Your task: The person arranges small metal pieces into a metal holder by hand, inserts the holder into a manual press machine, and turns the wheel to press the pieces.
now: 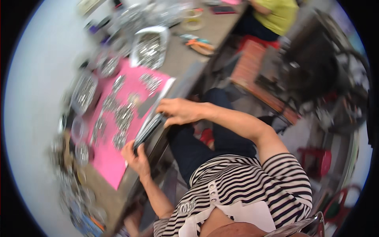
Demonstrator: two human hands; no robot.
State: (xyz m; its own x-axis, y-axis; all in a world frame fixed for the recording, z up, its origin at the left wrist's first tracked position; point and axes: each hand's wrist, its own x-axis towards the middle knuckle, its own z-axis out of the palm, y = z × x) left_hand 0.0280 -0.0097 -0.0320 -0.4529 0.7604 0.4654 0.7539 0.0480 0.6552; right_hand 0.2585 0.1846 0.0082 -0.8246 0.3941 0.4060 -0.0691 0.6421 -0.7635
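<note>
Both my hands hold a long, narrow, dark bar-like thing with pale strips along it at the table's front edge; its exact kind is too blurred to tell. My left hand pinches the near end between thumb and fingers. At the far end, my right hand grips with curled fingers. Beyond it a pink sheet covers part of the table. Several loose heaps of small silvery metal pieces lie on that sheet. A flat grey piece rests beside my right hand.
A white tray of silvery pieces stands at the back. Clear tubs line the sheet's left side. Orange-handled tools and tape rolls lie farther back. Another person in a yellow top sits at the far end; a red stool is at right.
</note>
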